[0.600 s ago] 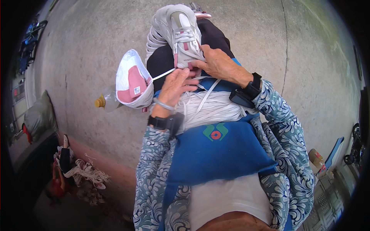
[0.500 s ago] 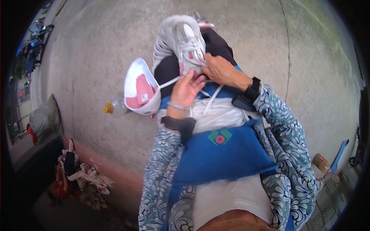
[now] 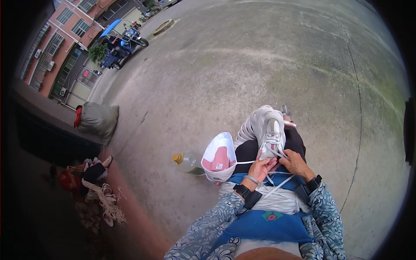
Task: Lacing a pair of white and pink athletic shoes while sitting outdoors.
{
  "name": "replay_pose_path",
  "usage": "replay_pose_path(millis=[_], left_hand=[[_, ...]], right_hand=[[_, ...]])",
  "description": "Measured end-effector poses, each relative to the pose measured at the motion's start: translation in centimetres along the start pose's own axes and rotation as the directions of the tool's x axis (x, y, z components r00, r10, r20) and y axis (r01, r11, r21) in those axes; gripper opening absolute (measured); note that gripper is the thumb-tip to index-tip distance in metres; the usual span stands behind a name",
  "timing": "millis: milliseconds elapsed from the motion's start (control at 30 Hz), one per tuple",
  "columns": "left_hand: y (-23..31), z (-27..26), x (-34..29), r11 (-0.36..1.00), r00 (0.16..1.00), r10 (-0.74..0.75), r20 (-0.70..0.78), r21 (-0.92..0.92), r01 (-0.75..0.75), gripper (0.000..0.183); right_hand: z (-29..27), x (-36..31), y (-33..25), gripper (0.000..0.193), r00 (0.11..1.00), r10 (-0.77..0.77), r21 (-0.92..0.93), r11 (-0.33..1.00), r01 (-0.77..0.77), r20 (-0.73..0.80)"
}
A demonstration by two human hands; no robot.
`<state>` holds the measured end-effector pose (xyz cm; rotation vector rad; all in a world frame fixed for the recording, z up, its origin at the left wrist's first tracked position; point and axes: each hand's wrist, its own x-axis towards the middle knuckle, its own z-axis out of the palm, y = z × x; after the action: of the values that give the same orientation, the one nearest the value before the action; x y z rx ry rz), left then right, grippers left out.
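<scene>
The pale shoe (image 3: 274, 135) sits over the person's knees, in front of dark trousers (image 3: 295, 138), with a nested stack of pale pieces (image 3: 256, 123) just behind it. The left hand (image 3: 261, 168) is at the shoe's near end, its fingers bunched together; from here I can't tell what, if anything, they pinch. The right hand (image 3: 297, 164) is at the shoe's right edge, finger and thumb drawn in by a lace (image 3: 281, 152), though I can't tell whether they grip it. Nearer the body, a bundle of white cord (image 3: 284, 198) lies across the lap, above a blue apron (image 3: 268, 232).

Off to the left hangs a hollow white-and-pink piece (image 3: 219, 158), its mouth showing a pink lining. Beside it stands a see-through bottle (image 3: 189, 164) with a yellow cap; I can't make out its contents.

Concrete ground (image 3: 208, 86) stretches wide ahead and to the right, where a crack (image 3: 360, 117) runs through it. A reddish ledge (image 3: 143, 223) borders the left, and farther up a bulging sack (image 3: 99, 120) stands near the wall, its filling hidden.
</scene>
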<state>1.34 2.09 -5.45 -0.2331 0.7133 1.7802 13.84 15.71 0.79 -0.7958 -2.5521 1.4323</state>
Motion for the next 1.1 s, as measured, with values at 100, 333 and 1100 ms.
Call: replay_pose_path(millis=[100, 333, 1100], left_hand=[[0.1, 0.2, 0.6, 1.0, 0.999, -0.009, 0.05, -0.018, 0.01, 0.051], [-0.2, -0.3, 1.0, 0.993, 0.996, -0.083, 0.043, 0.085, 0.079, 0.032], [7.6, 5.9, -5.1, 0.51, 0.934, -0.32, 0.16, 0.86, 0.028, 0.021]], right_hand=[[0.0, 0.2, 0.7, 0.025, 1.0, 0.021, -0.014, 1.0, -0.021, 0.002], [0.5, 0.3, 0.4, 0.025, 0.999, -0.002, -0.09, 0.996, -0.001, -0.04], [4.6, -4.0, -10.1, 0.014, 0.882, -0.318, -0.034, 0.936, 0.351, 0.348]])
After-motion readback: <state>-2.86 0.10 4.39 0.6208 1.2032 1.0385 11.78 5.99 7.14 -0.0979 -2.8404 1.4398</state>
